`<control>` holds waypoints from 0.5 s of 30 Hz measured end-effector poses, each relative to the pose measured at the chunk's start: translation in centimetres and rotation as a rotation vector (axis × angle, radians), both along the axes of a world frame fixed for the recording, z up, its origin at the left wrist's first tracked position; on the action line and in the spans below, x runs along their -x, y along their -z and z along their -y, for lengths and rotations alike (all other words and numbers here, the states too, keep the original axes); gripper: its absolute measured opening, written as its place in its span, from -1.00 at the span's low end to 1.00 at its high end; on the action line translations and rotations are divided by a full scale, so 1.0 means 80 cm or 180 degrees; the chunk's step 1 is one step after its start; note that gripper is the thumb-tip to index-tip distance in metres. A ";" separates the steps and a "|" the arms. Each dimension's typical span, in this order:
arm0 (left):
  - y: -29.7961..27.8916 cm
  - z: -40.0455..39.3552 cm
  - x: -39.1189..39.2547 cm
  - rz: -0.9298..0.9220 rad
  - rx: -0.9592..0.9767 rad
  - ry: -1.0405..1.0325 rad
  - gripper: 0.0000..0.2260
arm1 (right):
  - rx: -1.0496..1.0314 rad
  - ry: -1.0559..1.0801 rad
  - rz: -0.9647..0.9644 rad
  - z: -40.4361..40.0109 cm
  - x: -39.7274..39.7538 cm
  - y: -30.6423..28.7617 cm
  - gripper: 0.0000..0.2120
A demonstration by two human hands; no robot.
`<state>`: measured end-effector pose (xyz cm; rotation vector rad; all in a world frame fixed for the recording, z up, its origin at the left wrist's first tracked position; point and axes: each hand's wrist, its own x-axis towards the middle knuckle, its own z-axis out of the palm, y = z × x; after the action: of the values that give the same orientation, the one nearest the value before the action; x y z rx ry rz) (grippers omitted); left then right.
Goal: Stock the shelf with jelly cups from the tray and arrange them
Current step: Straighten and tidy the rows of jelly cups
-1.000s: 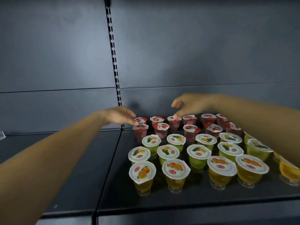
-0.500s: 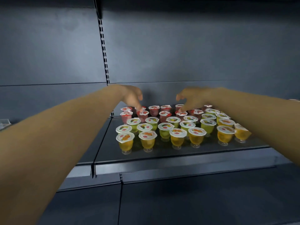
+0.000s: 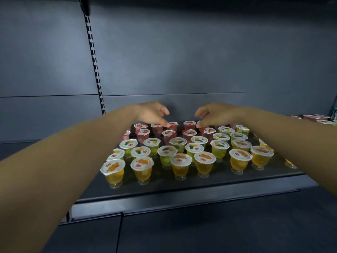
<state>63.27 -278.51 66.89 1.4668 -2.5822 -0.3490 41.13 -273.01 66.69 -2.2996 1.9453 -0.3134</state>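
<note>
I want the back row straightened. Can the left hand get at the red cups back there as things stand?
Probably yes. The left hand already hangs over the red cups in the back row, a fingertip at one lid. Nothing stands above them; it reaches over the yellow cups in front.

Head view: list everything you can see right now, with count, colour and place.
red jelly cups: about a dozen, red, back rows
green jelly cups: about a dozen, green-yellow, middle rows
orange jelly cups: about seven, orange-yellow, front row and right side
shelf: one, dark grey, under the cups
more cups: a few, red-lidded, far right edge
slotted upright: one, black and white, back wall
left hand: fingertips at a back-row red cup
right hand: fingertips at a back-row red cup
</note>
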 end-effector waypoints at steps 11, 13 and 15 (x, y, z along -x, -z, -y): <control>0.053 0.101 0.044 -0.0023 -0.0567 -0.0081 -0.47 | -0.0710 -0.0603 0.0275 0.138 0.032 0.057 -0.47; 0.059 0.103 0.047 0.0079 -0.0635 -0.0066 -0.50 | -0.0761 -0.0727 0.0220 0.146 0.031 0.063 -0.49; 0.063 0.104 0.047 0.0174 -0.0668 -0.0039 -0.54 | -0.0746 -0.0810 0.0167 0.152 0.032 0.065 -0.50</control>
<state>59.49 -286.86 61.85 1.5779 -2.6462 -0.6027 38.60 -285.15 61.45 -2.3203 1.5484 -0.1124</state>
